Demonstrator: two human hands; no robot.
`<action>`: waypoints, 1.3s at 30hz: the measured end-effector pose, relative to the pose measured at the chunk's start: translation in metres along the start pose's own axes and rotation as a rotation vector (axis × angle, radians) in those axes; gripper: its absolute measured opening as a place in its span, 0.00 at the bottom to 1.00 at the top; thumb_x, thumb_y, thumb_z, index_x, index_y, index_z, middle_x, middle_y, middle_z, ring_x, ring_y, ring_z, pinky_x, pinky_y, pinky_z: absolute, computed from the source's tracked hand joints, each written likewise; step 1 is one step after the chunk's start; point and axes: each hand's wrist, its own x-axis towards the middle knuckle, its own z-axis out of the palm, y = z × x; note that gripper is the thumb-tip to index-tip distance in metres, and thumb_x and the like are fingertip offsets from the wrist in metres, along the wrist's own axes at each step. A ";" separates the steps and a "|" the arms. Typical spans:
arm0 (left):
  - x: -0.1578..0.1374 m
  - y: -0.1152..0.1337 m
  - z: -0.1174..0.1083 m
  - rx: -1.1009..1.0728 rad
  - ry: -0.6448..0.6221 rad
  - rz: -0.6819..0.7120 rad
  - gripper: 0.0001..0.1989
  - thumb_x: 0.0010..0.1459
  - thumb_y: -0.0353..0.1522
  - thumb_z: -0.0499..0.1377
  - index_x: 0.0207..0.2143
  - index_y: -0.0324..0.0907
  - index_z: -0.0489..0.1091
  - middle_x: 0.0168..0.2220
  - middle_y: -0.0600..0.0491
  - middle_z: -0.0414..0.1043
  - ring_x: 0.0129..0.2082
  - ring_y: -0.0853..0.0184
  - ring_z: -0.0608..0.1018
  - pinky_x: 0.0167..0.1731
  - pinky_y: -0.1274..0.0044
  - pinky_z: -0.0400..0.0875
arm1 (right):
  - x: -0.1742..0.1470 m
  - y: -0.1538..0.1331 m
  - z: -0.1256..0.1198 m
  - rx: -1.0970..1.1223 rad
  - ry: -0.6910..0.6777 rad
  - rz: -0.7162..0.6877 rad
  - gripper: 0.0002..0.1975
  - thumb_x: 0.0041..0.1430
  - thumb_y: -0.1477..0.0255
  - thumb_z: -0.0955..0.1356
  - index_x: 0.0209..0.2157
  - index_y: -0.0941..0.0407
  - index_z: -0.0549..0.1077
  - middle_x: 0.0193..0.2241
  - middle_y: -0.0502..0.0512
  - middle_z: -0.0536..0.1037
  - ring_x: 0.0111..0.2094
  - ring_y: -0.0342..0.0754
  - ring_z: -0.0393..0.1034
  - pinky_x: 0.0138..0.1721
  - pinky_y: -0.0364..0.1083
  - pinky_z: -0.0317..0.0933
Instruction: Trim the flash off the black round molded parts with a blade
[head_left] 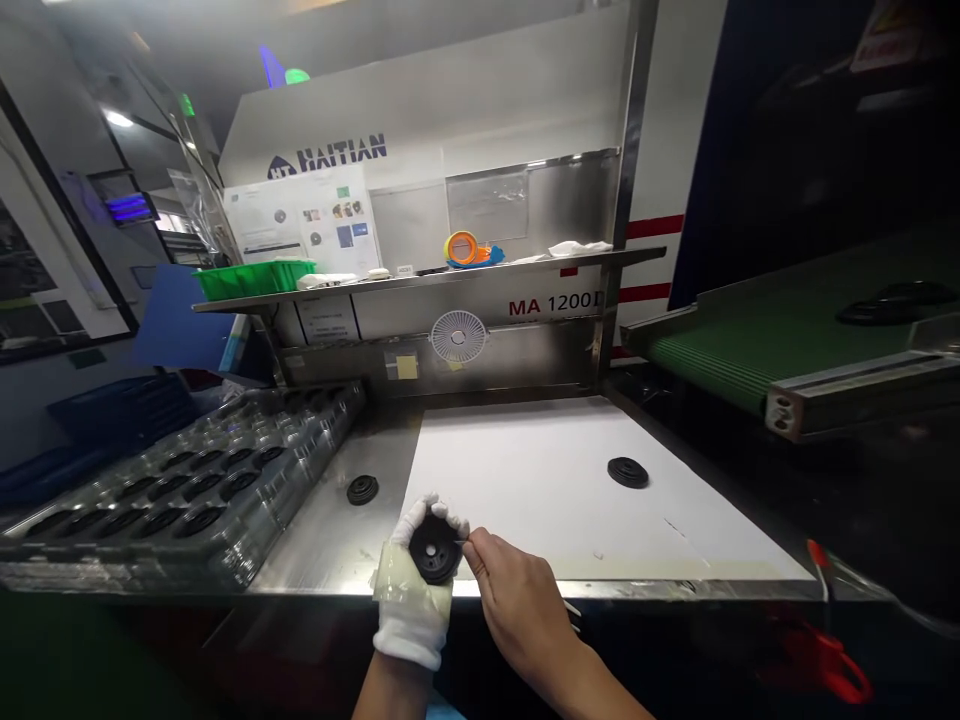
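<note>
L. hand (414,590), white-gloved, grip closed round a black round part (434,550) above the worktop (330,530) front edge. R. hand (517,600), bare, fingertips pinched at the part's right rim; what they hold is too small to tell. Two more black parts: one (362,489) on bare steel, one (628,472) on white sheet (540,480). Clear tray (172,500) w/ seated parts at left.

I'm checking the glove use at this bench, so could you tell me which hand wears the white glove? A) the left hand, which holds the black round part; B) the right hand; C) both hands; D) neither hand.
A: the left hand is gloved in white and grips the black round part, while the right hand beside it is bare.
</note>
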 end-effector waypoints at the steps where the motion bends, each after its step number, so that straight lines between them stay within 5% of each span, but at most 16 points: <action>1: 0.007 -0.001 0.000 -0.002 0.002 0.010 0.03 0.52 0.26 0.61 0.31 0.37 0.70 0.28 0.53 0.66 0.29 0.68 0.72 0.34 0.74 0.72 | 0.005 0.003 0.003 -0.003 0.001 0.007 0.13 0.70 0.68 0.54 0.30 0.52 0.59 0.26 0.47 0.70 0.26 0.48 0.64 0.26 0.45 0.46; 10: 0.057 -0.009 -0.012 -0.083 0.135 -0.045 0.03 0.53 0.24 0.58 0.32 0.35 0.70 0.27 0.54 0.67 0.28 0.71 0.72 0.33 0.75 0.72 | 0.017 0.015 0.027 -0.010 -0.065 0.061 0.12 0.70 0.68 0.56 0.31 0.51 0.61 0.26 0.45 0.71 0.26 0.47 0.65 0.26 0.44 0.45; 24: 0.077 -0.010 -0.021 -0.149 0.215 0.034 0.04 0.55 0.25 0.56 0.31 0.38 0.70 0.26 0.55 0.69 0.27 0.74 0.73 0.36 0.76 0.73 | 0.030 0.014 0.045 -0.030 -0.081 0.104 0.12 0.69 0.70 0.56 0.30 0.53 0.63 0.26 0.48 0.72 0.26 0.47 0.66 0.26 0.45 0.45; 29: 0.069 0.001 -0.027 0.000 0.141 -0.058 0.16 0.54 0.28 0.56 0.46 0.38 0.71 0.42 0.43 0.73 0.43 0.56 0.75 0.42 0.62 0.72 | 0.034 0.019 0.042 0.050 -0.105 0.054 0.12 0.69 0.71 0.56 0.31 0.53 0.63 0.27 0.47 0.72 0.27 0.46 0.66 0.27 0.44 0.48; 34: 0.066 0.005 -0.022 -0.007 0.029 -0.028 0.10 0.51 0.28 0.56 0.37 0.35 0.72 0.27 0.50 0.69 0.29 0.67 0.74 0.32 0.73 0.73 | 0.036 0.026 0.034 0.020 -0.095 0.109 0.13 0.70 0.69 0.55 0.30 0.53 0.61 0.26 0.47 0.70 0.25 0.45 0.63 0.27 0.44 0.47; 39: 0.075 -0.002 -0.018 -0.099 0.158 -0.012 0.05 0.54 0.25 0.57 0.33 0.38 0.71 0.26 0.55 0.68 0.27 0.72 0.72 0.32 0.76 0.72 | 0.032 0.016 0.041 -0.011 -0.079 0.089 0.12 0.70 0.69 0.55 0.31 0.52 0.62 0.26 0.47 0.70 0.26 0.47 0.64 0.27 0.46 0.44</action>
